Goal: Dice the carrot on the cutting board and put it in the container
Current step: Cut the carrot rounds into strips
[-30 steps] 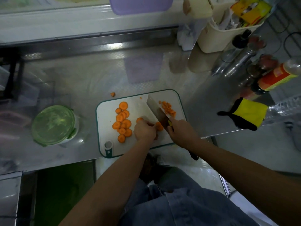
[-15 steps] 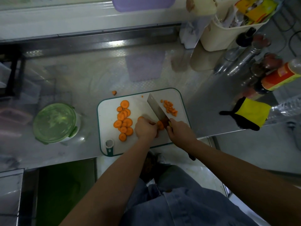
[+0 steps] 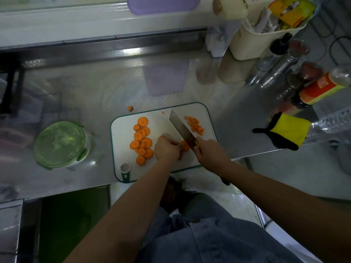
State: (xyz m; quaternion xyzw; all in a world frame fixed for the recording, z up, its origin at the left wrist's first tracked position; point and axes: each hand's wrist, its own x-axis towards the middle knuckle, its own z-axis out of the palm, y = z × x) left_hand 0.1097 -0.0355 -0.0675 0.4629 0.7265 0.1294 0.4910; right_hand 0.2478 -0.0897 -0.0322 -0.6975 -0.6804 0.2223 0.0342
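A white cutting board (image 3: 121, 133) with a green rim lies at the counter's front edge. Several round carrot slices (image 3: 142, 141) are piled on its left half. A small heap of diced carrot (image 3: 195, 125) sits at its far right. My left hand (image 3: 167, 149) holds a carrot piece (image 3: 184, 145) down with curled fingers. My right hand (image 3: 210, 154) grips the handle of a cleaver (image 3: 180, 127), whose blade rests against that piece. The round container (image 3: 59, 144) with a green lid stands to the left of the board.
A stray carrot bit (image 3: 130, 108) lies on the steel counter behind the board. A yellow and black cloth (image 3: 286, 130) lies at the right. Bottles (image 3: 321, 90) and a cream basket (image 3: 262, 38) crowd the back right. A purple lid (image 3: 163, 4) sits on the back ledge.
The cleaver blade has shifted slightly left along the carrot piece while my left hand stays on it. The diced heap and the slices have not moved.
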